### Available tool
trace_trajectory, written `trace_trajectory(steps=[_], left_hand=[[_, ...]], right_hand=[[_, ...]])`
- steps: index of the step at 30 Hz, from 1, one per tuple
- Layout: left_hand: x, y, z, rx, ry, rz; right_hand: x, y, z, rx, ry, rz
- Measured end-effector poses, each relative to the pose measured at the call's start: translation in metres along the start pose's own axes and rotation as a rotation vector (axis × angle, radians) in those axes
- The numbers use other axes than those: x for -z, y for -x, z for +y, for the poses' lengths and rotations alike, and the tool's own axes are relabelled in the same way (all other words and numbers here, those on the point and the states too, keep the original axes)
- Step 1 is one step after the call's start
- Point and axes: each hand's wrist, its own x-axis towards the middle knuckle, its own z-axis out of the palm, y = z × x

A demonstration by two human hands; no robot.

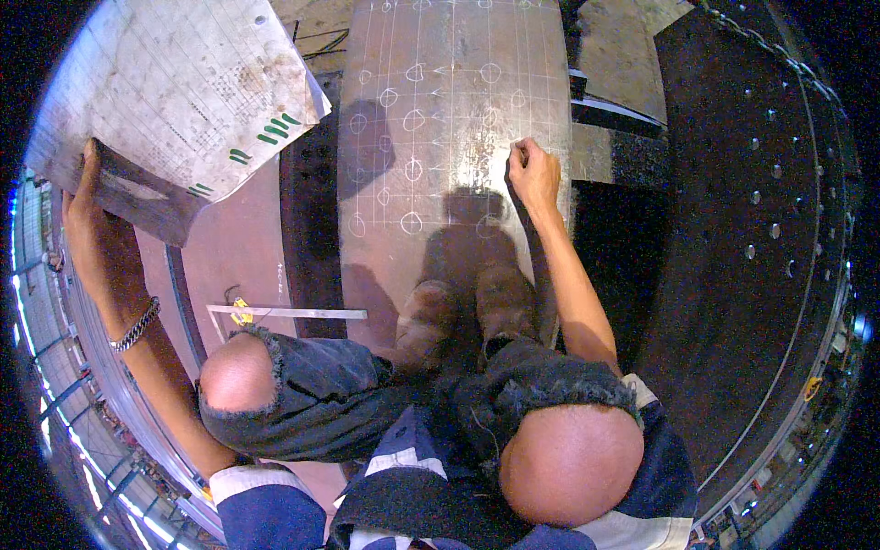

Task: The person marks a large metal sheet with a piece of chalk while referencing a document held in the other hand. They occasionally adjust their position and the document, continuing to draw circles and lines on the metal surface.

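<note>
My left hand [84, 197] grips the edge of a worn sheaf of paper drawings [174, 92], with green marker strokes near its corner. The sheaf is held up at the far left. In front of me lies a long steel plate [449, 101], marked with a grid of pale lines and several drawn circles. Over its right edge my right hand [534, 174] is closed in a pinch. Whatever sits between those fingertips is too small or hidden to make out. My feet rest on the plate's near part.
A metal square [312, 313] lies left of the plate, beside a small yellow object [241, 310]. At right stands a dark steel piece [724, 220] with rows of holes, a chain [765, 41] along its far side. A dark gap [614, 266] separates it from the plate.
</note>
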Motion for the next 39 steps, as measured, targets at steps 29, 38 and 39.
trace_trajectory(steps=[29, 38, 39], left_hand=[[-0.042, -0.021, 0.059, 0.832, 1.203, -0.168], [-0.040, -0.022, 0.050, 0.848, 1.262, -0.150], [-0.039, -0.019, 0.046, 0.559, 0.851, -0.203]], right_hand=[[0.027, 0.065, 0.011, -0.168, -0.050, -0.124], [0.019, 0.063, 0.011, -0.061, -0.025, -0.042], [0.019, 0.063, 0.009, -0.086, -0.011, -0.084]])
